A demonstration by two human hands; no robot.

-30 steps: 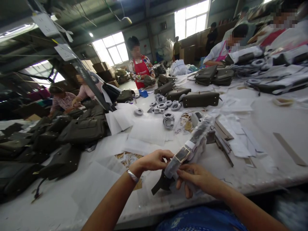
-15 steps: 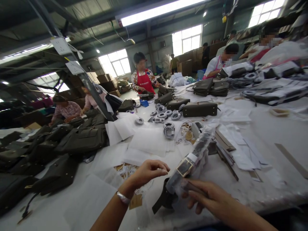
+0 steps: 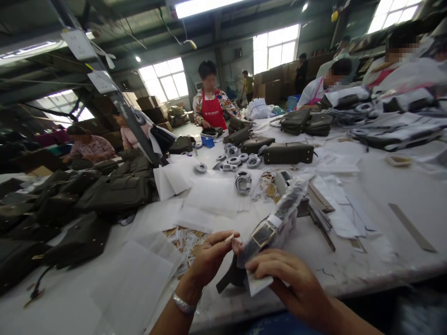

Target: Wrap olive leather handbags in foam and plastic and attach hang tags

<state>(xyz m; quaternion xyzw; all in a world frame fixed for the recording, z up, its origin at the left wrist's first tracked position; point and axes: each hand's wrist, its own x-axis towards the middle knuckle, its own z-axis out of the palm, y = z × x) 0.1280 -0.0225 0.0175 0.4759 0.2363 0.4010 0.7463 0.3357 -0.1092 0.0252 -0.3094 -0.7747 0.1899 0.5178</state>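
A dark strap with a gold buckle (image 3: 263, 234), wrapped in clear plastic and a white band, lies on the table in front of me. My left hand (image 3: 213, 253) is beside its left side, thumb and fingertips pinched together; a whitish bit shows there, too small to name. My right hand (image 3: 289, 277) is closed on a small white card (image 3: 258, 283), close against the strap's near right side. The strap's dark bare end (image 3: 231, 273) sticks out between my hands. Fingers of my right hand partly cover the card.
Dark bags (image 3: 115, 193) are heaped at the left. White sheets (image 3: 139, 270) and tags with strings (image 3: 181, 246) lie nearer. Coiled wrapped straps (image 3: 242, 182) and more bags (image 3: 289, 153) stand beyond. Grey-brown strips (image 3: 412, 228) lie right. A co-worker in a red apron (image 3: 213, 111) stands opposite.
My right hand has turned and moved left, and a white card now shows in it. My left fingers have closed into a pinch. The view has shifted slightly.
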